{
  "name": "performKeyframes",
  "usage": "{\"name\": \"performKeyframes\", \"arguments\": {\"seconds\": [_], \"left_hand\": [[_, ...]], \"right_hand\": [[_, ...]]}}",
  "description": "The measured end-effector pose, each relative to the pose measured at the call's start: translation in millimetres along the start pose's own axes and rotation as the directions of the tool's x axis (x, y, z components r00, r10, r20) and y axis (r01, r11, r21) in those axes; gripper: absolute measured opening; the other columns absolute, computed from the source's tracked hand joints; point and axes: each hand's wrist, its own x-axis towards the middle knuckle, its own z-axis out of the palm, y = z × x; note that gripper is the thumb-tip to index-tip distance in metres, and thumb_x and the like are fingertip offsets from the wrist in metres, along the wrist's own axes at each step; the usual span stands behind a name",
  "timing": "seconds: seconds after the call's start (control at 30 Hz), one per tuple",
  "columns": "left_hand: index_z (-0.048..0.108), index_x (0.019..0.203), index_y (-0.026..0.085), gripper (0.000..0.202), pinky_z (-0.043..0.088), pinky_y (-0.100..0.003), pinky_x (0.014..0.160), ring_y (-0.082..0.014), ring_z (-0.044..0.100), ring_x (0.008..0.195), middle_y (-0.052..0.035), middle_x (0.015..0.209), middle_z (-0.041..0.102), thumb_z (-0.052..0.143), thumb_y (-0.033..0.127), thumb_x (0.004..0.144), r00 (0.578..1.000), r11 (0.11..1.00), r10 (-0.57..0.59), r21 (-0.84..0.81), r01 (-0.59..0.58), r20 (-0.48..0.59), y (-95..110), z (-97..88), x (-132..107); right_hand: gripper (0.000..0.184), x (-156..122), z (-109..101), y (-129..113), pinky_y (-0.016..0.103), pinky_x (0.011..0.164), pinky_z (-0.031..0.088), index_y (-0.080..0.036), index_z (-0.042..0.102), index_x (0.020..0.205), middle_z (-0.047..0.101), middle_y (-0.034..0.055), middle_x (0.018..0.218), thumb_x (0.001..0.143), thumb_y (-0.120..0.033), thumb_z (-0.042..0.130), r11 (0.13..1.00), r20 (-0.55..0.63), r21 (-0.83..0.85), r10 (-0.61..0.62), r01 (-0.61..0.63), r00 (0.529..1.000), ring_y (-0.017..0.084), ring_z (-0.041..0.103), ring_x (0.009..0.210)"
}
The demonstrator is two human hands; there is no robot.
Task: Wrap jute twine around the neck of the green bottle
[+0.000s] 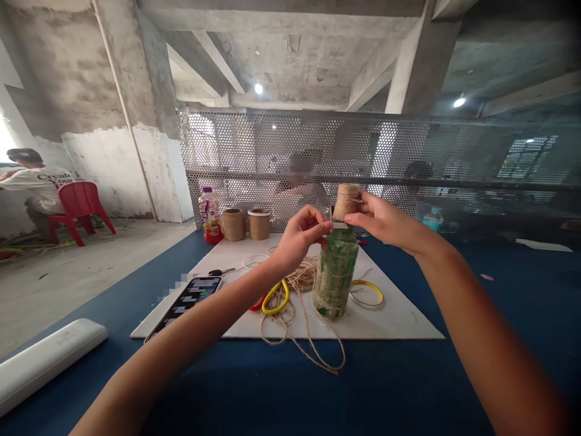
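Green bottle (pixel 338 269), upright, patchily beige, twine-wrapped neck (pixel 345 203) pinched by right hand (pixel 385 218), left hand (pixel 298 237) with fingertips together, on what unclear

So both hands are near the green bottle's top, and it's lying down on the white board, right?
Not quite: the head view shows the green bottle standing up on the white board. The left hand and right hand are near its top.

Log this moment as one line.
left hand: by shoulder of green bottle | right hand: on twine-wound cylinder | bottle: standing on white board | beside: loose twine
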Motion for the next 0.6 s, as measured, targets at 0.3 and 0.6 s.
{"name": "performKeyframes", "arguments": {"seconds": [0.3, 0.6], "left_hand": [[0.047, 0.073, 0.017, 0.021, 0.046, -0.018, 0.052, -0.0063, 0.049, 0.06, 0.0036, 0.067, 0.05, 0.067, 0.02, 0.079, 0.999, 1.0, 0.025, -0.001, -0.025, -0.02, -2.9, -1.0, 2.7], [0.047, 0.072, 0.017, 0.022, 0.046, -0.018, 0.052, -0.0061, 0.049, 0.058, 0.0036, 0.066, 0.051, 0.069, 0.019, 0.076, 0.997, 0.999, 0.034, -0.005, -0.034, -0.073, -6.0, -0.3, 3.1]], "right_hand": [[0.037, 1.3, 0.4, 0.9, 0.046, 0.099, 0.046, -0.025, 0.052, 0.122, 0.065, 0.0055, 0.12, 0.089, -0.04, 0.054, 1.0, -0.01, -0.004, -0.014, 0.014, 1.0, 0.027, 0.058, 0.115], [0.052, -2.2, -5.8, -1.6, 0.049, 0.101, 0.045, -0.029, 0.044, 0.135, 0.064, 0.0046, 0.125, 0.085, -0.022, 0.057, 0.999, 0.102, 0.036, -0.017, 0.014, 0.995, 0.027, 0.059, 0.115]]}}
